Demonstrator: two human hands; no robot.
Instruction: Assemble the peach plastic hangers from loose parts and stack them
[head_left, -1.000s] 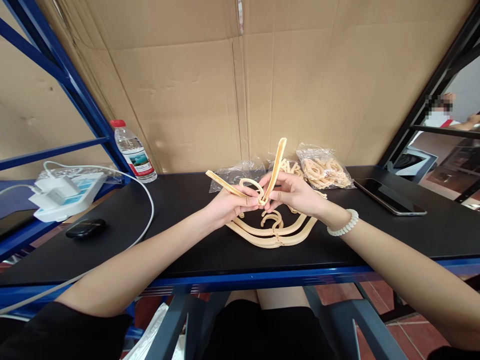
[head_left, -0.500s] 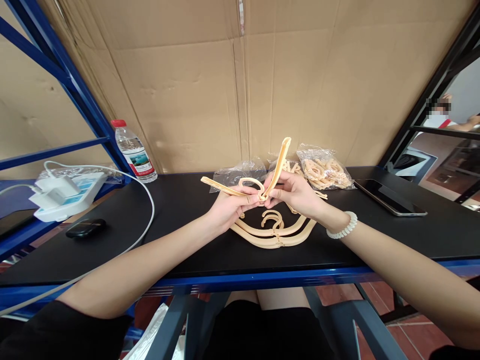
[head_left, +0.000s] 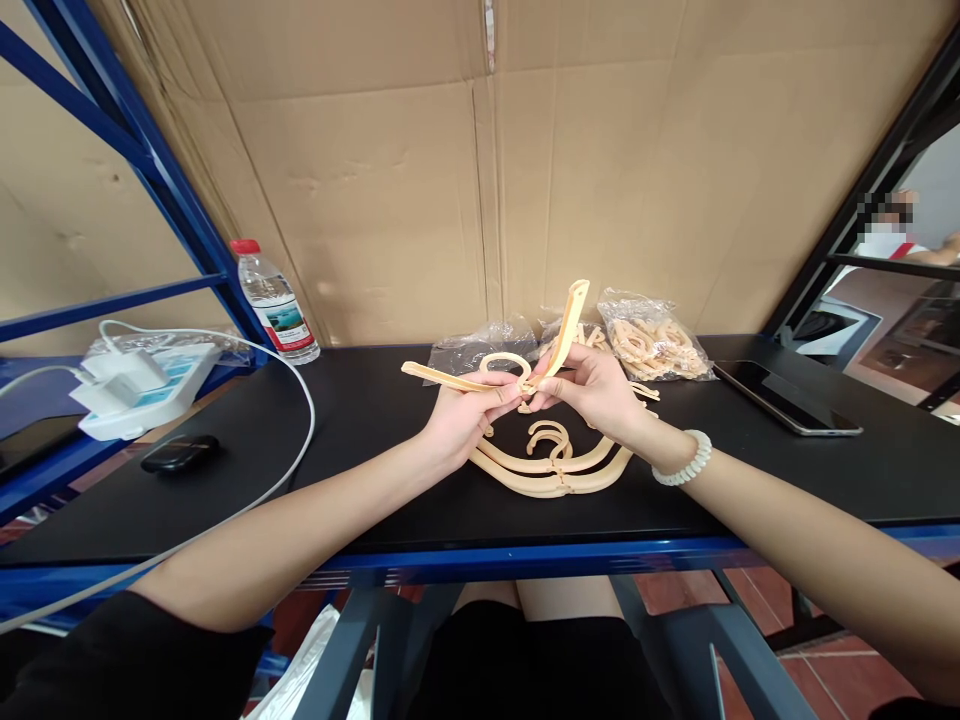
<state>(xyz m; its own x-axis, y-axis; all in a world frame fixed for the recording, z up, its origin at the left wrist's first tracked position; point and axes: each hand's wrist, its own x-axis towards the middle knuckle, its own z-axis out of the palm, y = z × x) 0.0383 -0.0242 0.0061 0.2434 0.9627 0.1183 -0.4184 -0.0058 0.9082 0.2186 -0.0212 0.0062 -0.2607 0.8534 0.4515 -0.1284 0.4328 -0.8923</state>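
Observation:
Both hands meet above the black table (head_left: pixel 390 510). My left hand (head_left: pixel 474 412) pinches a beige hanger arm (head_left: pixel 442 377) that points left. In my right hand (head_left: pixel 589 388) is a second beige hanger arm (head_left: pixel 568 325), slanting up and to the right. The two arms come together between my fingertips, with a curved beige hook (head_left: pixel 504 360) beside the joint. How the parts fit there is too small to tell. Nearer me lie beige hangers (head_left: pixel 551 485) with curved hooks (head_left: pixel 551 432) on the table.
Plastic bags of beige parts (head_left: pixel 651 338) lie behind my right hand, a phone (head_left: pixel 787 398) farther right. A water bottle (head_left: pixel 281 312), power strip (head_left: pixel 161 400), white cable (head_left: pixel 309 410) and black object (head_left: pixel 180 453) are at left. A person (head_left: pixel 885 235) is beyond the right frame.
The hanger arm in my right hand has tilted slightly further right, and its inner end has turned a little at the joint. The whole view has shifted slightly.

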